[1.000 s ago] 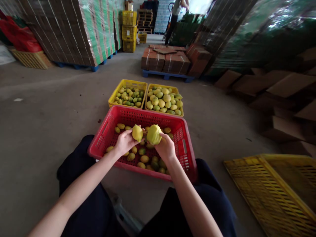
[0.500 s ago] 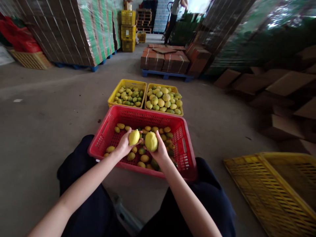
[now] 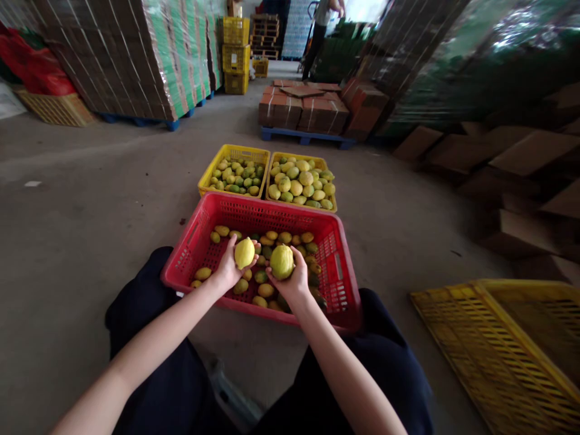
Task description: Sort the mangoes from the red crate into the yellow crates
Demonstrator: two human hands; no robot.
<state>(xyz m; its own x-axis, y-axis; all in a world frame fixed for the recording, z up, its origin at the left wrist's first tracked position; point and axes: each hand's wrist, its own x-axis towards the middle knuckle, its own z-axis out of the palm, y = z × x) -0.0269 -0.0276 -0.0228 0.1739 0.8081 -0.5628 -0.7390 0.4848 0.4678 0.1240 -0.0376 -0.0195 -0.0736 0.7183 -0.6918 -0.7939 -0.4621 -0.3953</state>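
One bare left hand (image 3: 229, 266) is cupping a smooth yellow lemon (image 3: 244, 254), the right hand (image 3: 298, 283) is cupping a larger, ridged green-yellow lemon (image 3: 281, 262), both above a red perforated plastic crate (image 3: 193, 241). Because the grips are looking loose, either fruit could be slipping and bruising on the mottled lemons (image 3: 222, 231) beneath, which the hands are partly hiding. Beyond, yellow plastic crates (image 3: 209, 172) are concealing their lower lemons; farther, a grey-shirted person (image 3: 317, 39) is being cut off above.

Warehouse, with plastic-wrapped stacks (image 3: 122, 60) and cartons (image 3: 324, 115) on a blue pallet (image 3: 305, 136)
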